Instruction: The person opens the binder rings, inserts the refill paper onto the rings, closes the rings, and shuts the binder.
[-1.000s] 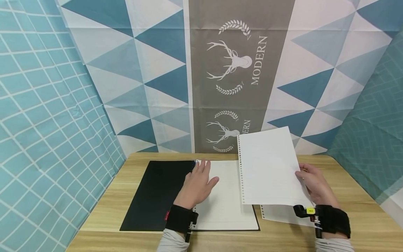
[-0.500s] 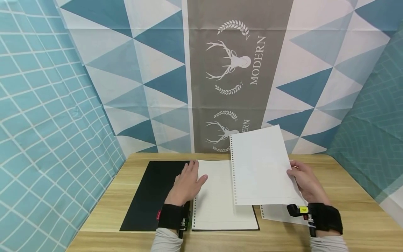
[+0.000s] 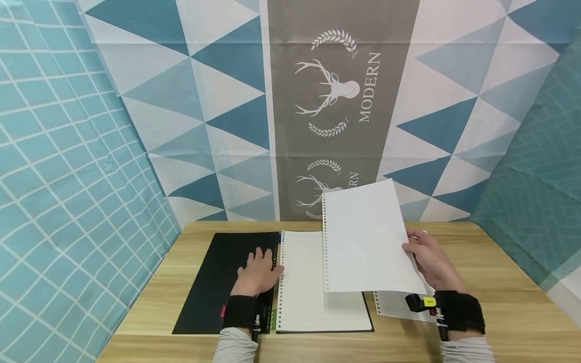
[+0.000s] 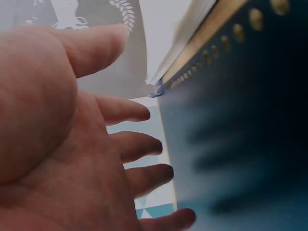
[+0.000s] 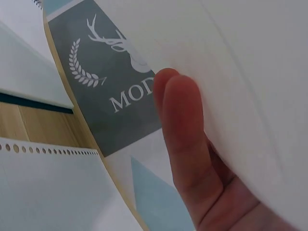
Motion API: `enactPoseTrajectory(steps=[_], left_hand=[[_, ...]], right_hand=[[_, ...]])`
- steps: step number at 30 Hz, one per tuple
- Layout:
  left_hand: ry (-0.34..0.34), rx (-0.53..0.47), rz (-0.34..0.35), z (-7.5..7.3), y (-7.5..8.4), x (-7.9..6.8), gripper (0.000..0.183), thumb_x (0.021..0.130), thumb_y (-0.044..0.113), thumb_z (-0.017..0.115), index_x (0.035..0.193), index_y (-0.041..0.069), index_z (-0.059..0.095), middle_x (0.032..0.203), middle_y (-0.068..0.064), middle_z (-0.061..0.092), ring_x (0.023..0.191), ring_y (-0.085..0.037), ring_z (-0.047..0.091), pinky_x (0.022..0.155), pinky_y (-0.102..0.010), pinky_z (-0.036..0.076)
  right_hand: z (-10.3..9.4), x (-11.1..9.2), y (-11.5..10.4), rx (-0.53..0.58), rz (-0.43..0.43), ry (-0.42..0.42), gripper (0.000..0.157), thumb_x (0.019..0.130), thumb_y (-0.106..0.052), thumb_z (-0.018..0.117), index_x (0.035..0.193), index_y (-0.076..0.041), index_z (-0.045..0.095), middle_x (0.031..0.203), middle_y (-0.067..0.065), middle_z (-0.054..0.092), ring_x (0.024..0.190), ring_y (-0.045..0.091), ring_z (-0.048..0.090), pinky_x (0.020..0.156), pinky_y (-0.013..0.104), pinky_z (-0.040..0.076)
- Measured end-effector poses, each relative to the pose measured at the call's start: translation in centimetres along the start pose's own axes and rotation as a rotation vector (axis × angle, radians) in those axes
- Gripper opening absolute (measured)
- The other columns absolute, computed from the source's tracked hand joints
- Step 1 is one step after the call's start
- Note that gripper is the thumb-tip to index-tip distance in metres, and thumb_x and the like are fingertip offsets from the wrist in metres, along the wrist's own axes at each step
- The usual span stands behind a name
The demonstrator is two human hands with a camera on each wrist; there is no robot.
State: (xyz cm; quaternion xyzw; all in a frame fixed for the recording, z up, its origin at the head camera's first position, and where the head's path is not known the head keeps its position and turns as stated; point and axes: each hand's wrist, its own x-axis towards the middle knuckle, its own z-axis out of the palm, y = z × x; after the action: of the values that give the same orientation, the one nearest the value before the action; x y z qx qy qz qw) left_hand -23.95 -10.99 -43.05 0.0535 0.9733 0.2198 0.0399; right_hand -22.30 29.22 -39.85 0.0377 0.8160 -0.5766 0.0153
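Note:
My right hand point(image 3: 428, 254) pinches a punched loose-leaf sheet point(image 3: 363, 237) by its right edge. The raised sheet tilts, with its row of holes to the left, and hangs over the right part of a page stack point(image 3: 301, 282). In the right wrist view, thumb and finger point(image 5: 183, 115) meet at the paper's edge. My left hand point(image 3: 256, 272) is spread over the black cover point(image 3: 213, 287) of the opened notebook, its thumb near the stack's punched edge. The left wrist view shows these fingers point(image 4: 139, 144) apart and holding nothing; whether they touch the cover cannot be told.
Another punched sheet point(image 3: 401, 305) lies on the wooden table point(image 3: 508, 302), right of the notebook and partly under the raised sheet. A patterned cloth point(image 3: 227, 101) hangs behind the table. A blue grid-patterned cloth point(image 3: 68, 176) hangs at the left.
My right hand has carried the sheet left, further over the page stack. My left hand has moved left and nearer, from the stack's punched edge onto the black cover.

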Motion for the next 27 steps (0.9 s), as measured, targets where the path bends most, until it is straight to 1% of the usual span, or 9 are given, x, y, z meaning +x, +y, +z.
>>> enactPoseTrajectory(steps=[5,10,13,20,22,27], left_hand=[[-0.052,0.020,-0.019,0.4,-0.3,-0.1,0.066,0.104,0.038,0.056,0.156,0.003,0.037,0.164,-0.031,0.023,0.153,-0.052,0.019,0.116,-0.073,0.022],[-0.082,0.025,-0.013,0.7,-0.2,0.0,0.063,0.104,0.036,0.057,0.156,0.006,0.038,0.164,-0.032,0.023,0.153,-0.053,0.017,0.117,-0.074,0.018],[-0.078,0.028,0.004,0.9,0.1,0.0,0.063,0.103,0.036,0.057,0.156,0.008,0.039,0.163,-0.032,0.023,0.152,-0.054,0.018,0.114,-0.076,0.019],[-0.058,0.053,0.026,1.4,0.9,-0.2,0.060,0.103,0.035,0.057,0.156,0.011,0.041,0.163,-0.031,0.026,0.151,-0.054,0.021,0.112,-0.077,0.022],[-0.050,0.057,0.031,1.5,1.2,-0.3,0.059,0.104,0.035,0.057,0.155,0.011,0.042,0.162,-0.031,0.027,0.151,-0.054,0.022,0.112,-0.077,0.023],[-0.031,0.087,0.020,2.0,1.8,-0.3,0.057,0.104,0.037,0.056,0.154,0.014,0.044,0.162,-0.031,0.029,0.150,-0.054,0.025,0.111,-0.076,0.024]], right_hand=[[0.2,0.1,-0.2,0.040,-0.022,-0.037,0.051,0.109,-0.015,0.038,0.153,0.007,0.023,0.148,0.029,0.046,0.101,0.010,0.063,0.083,0.026,0.055],[0.2,0.3,-0.3,0.065,-0.048,-0.067,0.050,0.109,-0.011,0.036,0.152,0.008,0.022,0.143,0.029,0.049,0.098,0.006,0.064,0.080,0.028,0.057],[0.2,0.3,-0.4,0.065,-0.045,-0.072,0.050,0.109,-0.011,0.036,0.153,0.008,0.021,0.143,0.029,0.049,0.098,0.005,0.064,0.081,0.028,0.057],[0.1,0.2,-0.5,0.068,-0.048,-0.084,0.051,0.109,-0.011,0.036,0.154,0.008,0.019,0.146,0.030,0.047,0.099,0.005,0.065,0.082,0.027,0.058],[0.0,0.2,-0.6,0.070,-0.053,-0.086,0.051,0.109,-0.010,0.036,0.153,0.008,0.019,0.144,0.029,0.049,0.098,0.006,0.066,0.082,0.027,0.058],[-0.1,0.3,-0.6,0.085,-0.063,-0.093,0.051,0.109,-0.011,0.037,0.153,0.007,0.019,0.134,0.021,0.058,0.096,0.007,0.068,0.080,0.029,0.060]])
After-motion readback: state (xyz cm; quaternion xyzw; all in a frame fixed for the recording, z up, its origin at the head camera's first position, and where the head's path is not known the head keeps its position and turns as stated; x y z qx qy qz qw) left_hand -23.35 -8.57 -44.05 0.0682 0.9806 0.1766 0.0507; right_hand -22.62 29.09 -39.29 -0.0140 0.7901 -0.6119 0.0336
